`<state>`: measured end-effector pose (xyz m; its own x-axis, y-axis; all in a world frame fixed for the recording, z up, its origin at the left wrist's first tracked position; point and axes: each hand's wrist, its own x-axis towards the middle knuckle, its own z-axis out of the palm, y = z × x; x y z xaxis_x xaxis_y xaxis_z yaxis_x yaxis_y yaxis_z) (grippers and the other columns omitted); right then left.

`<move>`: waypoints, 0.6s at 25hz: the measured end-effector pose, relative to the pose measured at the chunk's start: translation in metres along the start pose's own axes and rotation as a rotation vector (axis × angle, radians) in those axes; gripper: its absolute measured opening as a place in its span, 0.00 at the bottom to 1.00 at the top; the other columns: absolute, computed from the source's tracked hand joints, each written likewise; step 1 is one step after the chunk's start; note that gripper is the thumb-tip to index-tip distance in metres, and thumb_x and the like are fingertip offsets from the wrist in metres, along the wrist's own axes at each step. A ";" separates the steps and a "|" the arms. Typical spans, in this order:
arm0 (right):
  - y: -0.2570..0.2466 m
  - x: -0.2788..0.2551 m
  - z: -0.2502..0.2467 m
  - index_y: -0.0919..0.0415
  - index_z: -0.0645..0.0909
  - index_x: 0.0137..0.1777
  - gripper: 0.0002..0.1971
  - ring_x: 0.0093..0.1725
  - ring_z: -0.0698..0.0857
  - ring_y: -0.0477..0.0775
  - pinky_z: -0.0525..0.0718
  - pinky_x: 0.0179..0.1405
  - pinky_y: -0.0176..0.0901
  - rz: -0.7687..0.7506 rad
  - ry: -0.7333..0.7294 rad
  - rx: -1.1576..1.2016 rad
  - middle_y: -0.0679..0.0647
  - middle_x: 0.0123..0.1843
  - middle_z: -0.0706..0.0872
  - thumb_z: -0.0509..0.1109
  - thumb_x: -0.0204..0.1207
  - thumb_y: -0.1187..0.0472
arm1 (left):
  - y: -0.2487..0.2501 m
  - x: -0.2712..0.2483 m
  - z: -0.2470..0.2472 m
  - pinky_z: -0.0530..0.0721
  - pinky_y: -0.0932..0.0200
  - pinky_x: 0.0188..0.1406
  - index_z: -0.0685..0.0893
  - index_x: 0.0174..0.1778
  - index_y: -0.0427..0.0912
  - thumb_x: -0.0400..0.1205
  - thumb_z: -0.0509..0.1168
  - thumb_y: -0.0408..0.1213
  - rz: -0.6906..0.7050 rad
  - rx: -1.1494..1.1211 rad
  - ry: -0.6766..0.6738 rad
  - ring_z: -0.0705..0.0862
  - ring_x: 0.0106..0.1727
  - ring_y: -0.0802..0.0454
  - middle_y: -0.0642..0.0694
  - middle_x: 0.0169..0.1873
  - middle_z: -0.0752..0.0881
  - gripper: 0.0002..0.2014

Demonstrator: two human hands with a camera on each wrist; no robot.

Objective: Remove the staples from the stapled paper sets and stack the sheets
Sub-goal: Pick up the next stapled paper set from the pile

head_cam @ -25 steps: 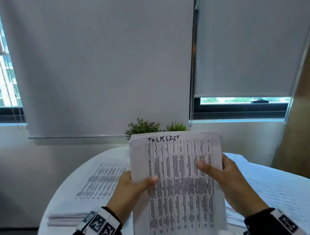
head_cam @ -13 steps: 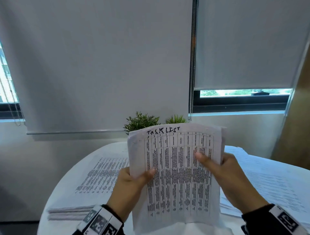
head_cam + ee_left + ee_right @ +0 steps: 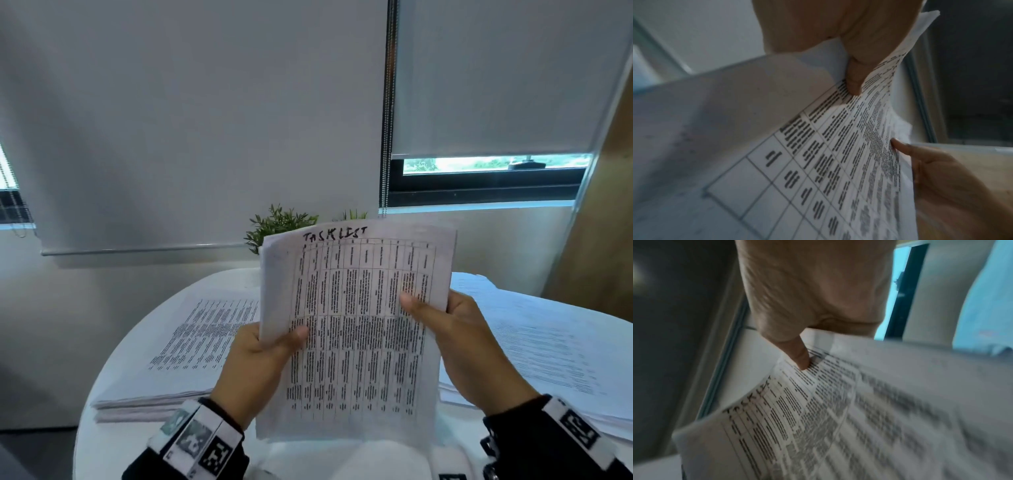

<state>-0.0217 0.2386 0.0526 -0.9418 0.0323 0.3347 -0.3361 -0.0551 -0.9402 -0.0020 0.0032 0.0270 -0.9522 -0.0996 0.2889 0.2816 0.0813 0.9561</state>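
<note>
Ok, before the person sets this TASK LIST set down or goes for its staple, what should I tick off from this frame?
1. Both hands hold the paper set: ok. Left hand grips its left edge, right hand its right edge.
2. Set lifted off the table: ok, held upright.
3. Staple located: cannot tell, none visible in any view.
4. Staple remover within reach: cannot tell, no tool shows.
5. Left paper stack available on the table: ok.
6. Right paper stack neat: not ok, its sheets lie fanned and uneven.

Paper stacks (image 3: 178, 346) left and right on table (image 3: 102, 442)
</note>
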 end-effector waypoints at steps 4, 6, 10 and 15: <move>-0.024 0.005 -0.017 0.43 0.70 0.73 0.36 0.64 0.80 0.36 0.77 0.68 0.41 -0.308 0.204 -0.399 0.42 0.67 0.82 0.80 0.64 0.47 | 0.033 0.007 -0.007 0.83 0.56 0.28 0.85 0.29 0.38 0.81 0.70 0.33 0.223 0.308 -0.121 0.83 0.26 0.51 0.44 0.26 0.87 0.13; -0.052 0.001 -0.020 0.34 0.72 0.71 0.37 0.74 0.71 0.35 0.67 0.72 0.34 -0.459 0.074 -0.705 0.33 0.72 0.75 0.78 0.61 0.35 | 0.047 0.011 -0.008 0.75 0.60 0.28 0.82 0.29 0.45 0.83 0.67 0.33 0.375 0.575 -0.278 0.76 0.24 0.59 0.51 0.23 0.81 0.15; -0.065 -0.001 -0.007 0.28 0.87 0.45 0.10 0.50 0.88 0.43 0.80 0.59 0.46 -0.395 -0.209 -0.693 0.34 0.44 0.91 0.79 0.70 0.49 | 0.060 0.018 -0.004 0.75 0.64 0.25 0.86 0.32 0.48 0.83 0.67 0.33 0.395 0.768 -0.348 0.79 0.24 0.62 0.56 0.24 0.85 0.13; -0.037 -0.005 -0.020 0.30 0.89 0.35 0.17 0.38 0.91 0.42 0.89 0.49 0.50 -0.239 0.058 -0.442 0.35 0.36 0.91 0.80 0.69 0.60 | 0.044 0.010 -0.038 0.83 0.64 0.35 0.90 0.31 0.56 0.76 0.75 0.41 0.137 0.777 -0.261 0.85 0.30 0.65 0.58 0.30 0.90 0.08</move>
<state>-0.0045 0.2607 0.0845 -0.8327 0.0483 0.5516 -0.4932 0.3881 -0.7785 0.0055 -0.0314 0.0742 -0.9394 0.1868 0.2876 0.3259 0.7473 0.5790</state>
